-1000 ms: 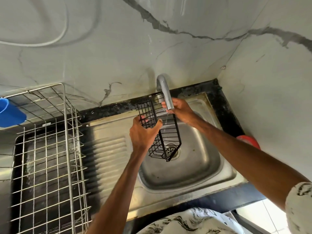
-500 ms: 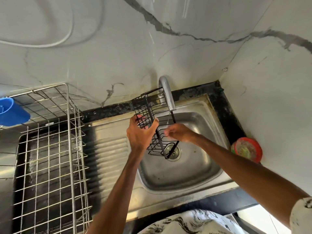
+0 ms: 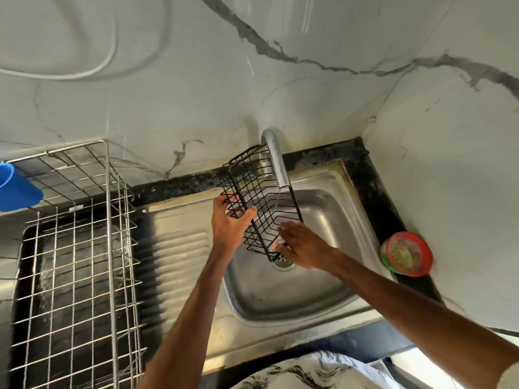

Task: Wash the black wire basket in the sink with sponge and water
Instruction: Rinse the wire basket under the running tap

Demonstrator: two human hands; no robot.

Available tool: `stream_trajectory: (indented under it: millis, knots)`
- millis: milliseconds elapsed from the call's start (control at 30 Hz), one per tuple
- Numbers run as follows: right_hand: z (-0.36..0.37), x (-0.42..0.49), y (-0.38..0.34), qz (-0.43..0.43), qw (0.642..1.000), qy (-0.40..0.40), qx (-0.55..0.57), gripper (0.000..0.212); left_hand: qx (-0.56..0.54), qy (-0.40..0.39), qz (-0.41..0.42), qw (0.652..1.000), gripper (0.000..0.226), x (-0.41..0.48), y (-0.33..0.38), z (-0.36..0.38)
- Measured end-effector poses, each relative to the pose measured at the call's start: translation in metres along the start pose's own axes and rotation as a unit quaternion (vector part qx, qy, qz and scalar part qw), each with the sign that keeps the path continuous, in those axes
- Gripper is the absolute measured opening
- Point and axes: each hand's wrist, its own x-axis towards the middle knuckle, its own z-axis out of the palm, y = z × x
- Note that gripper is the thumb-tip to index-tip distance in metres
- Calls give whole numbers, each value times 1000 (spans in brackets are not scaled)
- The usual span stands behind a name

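The black wire basket (image 3: 262, 200) hangs tilted over the steel sink (image 3: 331, 279), its upper end under the chrome tap (image 3: 276, 158). A thin stream of water runs from the tap through the basket. My left hand (image 3: 229, 220) grips the basket's left rim, thumb on the edge. My right hand (image 3: 299, 244) lies with straight fingers against the basket's lower end, just above the drain. No sponge shows in either hand.
A steel wire dish rack (image 3: 84, 248) stands on the left, with a blue cup (image 3: 16, 189) at its far left corner. A round red-rimmed tub (image 3: 407, 254) sits on the black counter in the right corner. Marble walls close the back and right.
My right hand came down from the tap to the basket's lower end. The basket rose and tilted further up under the spout; water keeps running.
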Motion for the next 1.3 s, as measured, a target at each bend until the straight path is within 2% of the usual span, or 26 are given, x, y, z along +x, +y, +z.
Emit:
stream_trajectory:
  millis: [33, 67, 133, 167, 233, 300, 367, 467, 533, 600, 700, 733, 767, 800, 833, 867, 900, 1000, 1100, 1133, 1200, 1267, 1300]
  knots:
    - [0, 0, -3, 0, 1000, 1, 4, 112, -24, -8, -7, 1000, 58, 2, -3, 0]
    - [-1, 1, -5, -31, 1000, 0, -6, 100, -42, -16, -10, 999, 57, 5, -8, 0]
    - [2, 3, -1, -116, 993, 10, -37, 54, -68, -32, -15, 997, 63, 7, -14, -2]
    - [0, 4, 3, -136, 990, 20, -39, 43, -83, -39, -18, 996, 68, 7, -14, -3]
    - [-13, 5, 9, -63, 998, 11, 3, 51, -114, -49, -19, 992, 76, 5, -13, -5]
    - [-17, 18, 12, 12, 1000, 7, 8, 71, -136, -59, -29, 989, 83, 2, -13, -4]
    - [-14, 29, 1, 47, 998, -12, 29, 85, -144, -64, -37, 987, 86, 0, -13, -2]
    - [-5, 24, -18, -14, 999, -40, 31, 82, -145, -69, -38, 986, 83, 3, -15, -3]
    - [-12, 15, -20, -55, 996, -64, 33, 67, -140, -69, -40, 987, 85, 9, -19, -8]
    - [-20, 14, -11, -61, 997, -38, 38, 56, -141, -74, -45, 986, 90, 13, -19, -11]
    - [-17, 26, 11, 22, 999, -5, -32, 71, -156, -86, -45, 983, 91, 13, -15, -9]
    - [-16, 26, 8, 29, 999, -6, -24, 82, -156, -87, -43, 983, 90, 13, -17, -9]
    - [-14, 25, 1, 2, 1000, -19, -19, 88, -158, -89, -43, 982, 89, 13, -18, -8]
    - [-9, 22, -3, -44, 998, -35, -22, 81, -166, -89, -44, 981, 89, 13, -19, -8]
    - [-4, 21, -6, -87, 994, -43, -57, 63, -171, -91, -45, 980, 88, 14, -21, -10]
    - [-4, 17, -7, -110, 990, -39, -79, 48, -176, -96, -42, 979, 88, 16, -21, -10]
    - [-9, 14, -3, -116, 989, -20, -95, 44, -180, -103, -40, 977, 87, 16, -20, -9]
    - [-18, 9, 10, -53, 994, 50, -86, 40, -200, -102, -48, 973, 89, 14, -20, -5]
    - [1, 6, -10, -114, 988, 8, -106, 46, -214, -98, -46, 971, 84, 15, -20, -3]
    - [8, 7, -13, -147, 982, 27, -112, 48, -215, -101, -43, 970, 81, 16, -21, -3]
    - [1, 10, -6, -124, 985, 19, -116, 51, -212, -109, -42, 970, 73, 18, -23, -2]
    - [-5, 9, 2, -49, 993, 35, -98, 47, -210, -113, -45, 970, 69, 17, -22, 0]
    - [-11, 5, -2, -14, 996, 8, -93, 51, -212, -111, -44, 970, 71, 15, -20, 2]
